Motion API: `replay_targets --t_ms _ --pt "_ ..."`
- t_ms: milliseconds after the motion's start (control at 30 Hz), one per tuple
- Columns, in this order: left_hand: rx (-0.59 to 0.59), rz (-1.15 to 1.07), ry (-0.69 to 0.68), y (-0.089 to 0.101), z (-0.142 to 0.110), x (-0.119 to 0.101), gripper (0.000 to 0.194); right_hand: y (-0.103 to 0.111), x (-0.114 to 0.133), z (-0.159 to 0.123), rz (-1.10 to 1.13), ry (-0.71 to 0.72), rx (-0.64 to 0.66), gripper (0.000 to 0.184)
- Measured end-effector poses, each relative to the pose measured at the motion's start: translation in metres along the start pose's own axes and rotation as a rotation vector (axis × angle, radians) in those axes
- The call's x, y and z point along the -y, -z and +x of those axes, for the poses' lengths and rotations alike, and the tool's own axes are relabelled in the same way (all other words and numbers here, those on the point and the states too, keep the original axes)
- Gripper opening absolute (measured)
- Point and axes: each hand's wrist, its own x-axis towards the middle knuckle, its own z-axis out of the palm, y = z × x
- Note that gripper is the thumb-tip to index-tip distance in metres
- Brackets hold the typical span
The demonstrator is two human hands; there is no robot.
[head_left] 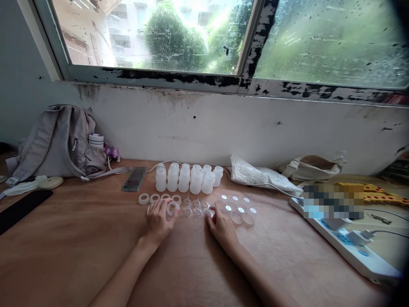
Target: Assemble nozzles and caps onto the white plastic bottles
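Two parts are dealt with at once: a white ring (177,207) is held by the L hand (161,221), & a clear teat-like pc (208,212) is touched by the R hand (223,224). Step in hand is prob. pick-up of one part per side; for the next move, a sure R pinch would be called for, w/ both pcs kept centred if brought together. Ring is pinched btwn L thumb & fingers, tilted; R thumb & index are closed in round the teat-like pc, but a firm grip can't be told. Both forearms are angled in from the table's (179,264) near side, wrists low. Frosted bottles (184,179) are stood nr its far edge, w/ clear caps (237,218) laid out just right of the R hand.
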Motion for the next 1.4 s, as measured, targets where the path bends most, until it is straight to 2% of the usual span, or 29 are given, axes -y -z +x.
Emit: replay_targets --t_ms 67,167,333,467,567,667,767,867,1000,1100,1233,1400 --pt "0.069 -0.174 0.001 -0.001 -0.004 -0.011 0.029 0.002 0.002 0.0 0.001 0.018 -0.02 0.018" --pt "0.177 -0.371 0.045 -0.007 -0.01 -0.023 0.033 0.003 0.007 -0.004 0.072 0.059 -0.074 0.015" --pt "0.278 -0.605 0.144 -0.017 -0.018 -0.034 0.028 0.003 0.017 -0.013 0.293 0.182 -0.034 0.013" --pt "0.383 -0.799 0.235 -0.019 -0.022 -0.041 0.026 -0.001 0.023 -0.02 0.355 0.27 -0.047 0.018" --pt "0.418 -0.843 0.251 -0.019 -0.024 -0.043 0.028 -0.002 0.025 -0.025 0.403 0.303 -0.058 0.025" --pt "0.39 -0.813 0.262 -0.021 -0.024 -0.041 0.034 0.001 0.028 -0.028 0.529 0.296 -0.01 0.035" --pt "0.383 -0.793 0.251 -0.023 -0.023 -0.039 0.035 0.005 0.032 -0.03 0.764 0.191 0.12 0.038" --pt "0.397 -0.765 0.212 -0.021 -0.022 -0.038 0.033 0.009 0.037 -0.031 1.104 -0.001 0.26 0.03" --pt "0.399 -0.724 0.186 -0.015 -0.02 -0.041 0.034 0.011 0.04 -0.029 1.407 -0.249 0.311 0.025" --pt "0.409 -0.708 0.178 -0.01 -0.02 -0.045 0.035 0.012 0.038 -0.026 1.439 -0.354 0.294 0.017" --pt "0.414 -0.758 0.158 -0.005 -0.021 -0.048 0.036 0.015 0.035 -0.02 1.381 -0.367 0.263 0.015" --pt "0.417 -0.818 0.107 -0.002 -0.021 -0.046 0.034 0.017 0.037 -0.022 1.446 -0.413 0.522 0.022"
